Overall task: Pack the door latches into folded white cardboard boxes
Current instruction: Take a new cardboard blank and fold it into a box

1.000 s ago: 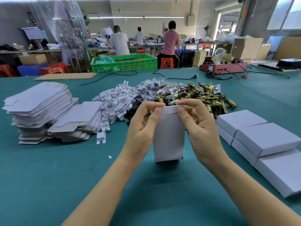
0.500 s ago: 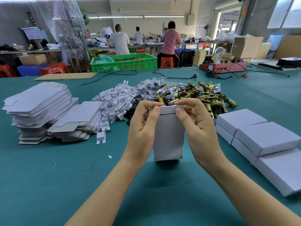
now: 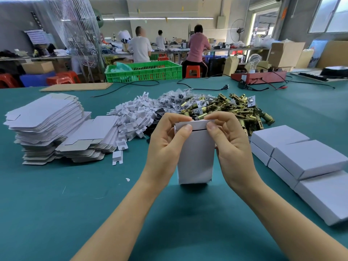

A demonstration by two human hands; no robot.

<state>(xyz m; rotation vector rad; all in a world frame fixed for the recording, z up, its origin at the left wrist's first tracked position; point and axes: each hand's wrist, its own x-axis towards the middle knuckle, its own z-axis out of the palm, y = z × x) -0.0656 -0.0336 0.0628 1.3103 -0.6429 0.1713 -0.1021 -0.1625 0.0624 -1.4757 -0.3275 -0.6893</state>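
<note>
A white cardboard box (image 3: 194,159) stands on end on the green table (image 3: 56,204) in front of me. My left hand (image 3: 165,146) grips its left side, thumb on the top flap. My right hand (image 3: 230,146) grips the right side, thumb pressing the same flap (image 3: 198,125). The flap is bent over the box mouth with a dark gap under it. What is inside the box is hidden. Behind the box lies a heap of brass door latches (image 3: 233,110).
Flat unfolded box blanks (image 3: 43,121) are stacked at the left. White plastic inserts (image 3: 135,117) and small bagged parts (image 3: 173,100) lie behind. Several closed white boxes (image 3: 305,159) sit at the right. A green crate (image 3: 145,71), cables and people at benches are farther back.
The top flap has come forward and down over the box mouth. Both thumbs have shifted onto its front edge. The box has stayed standing in the same spot.
</note>
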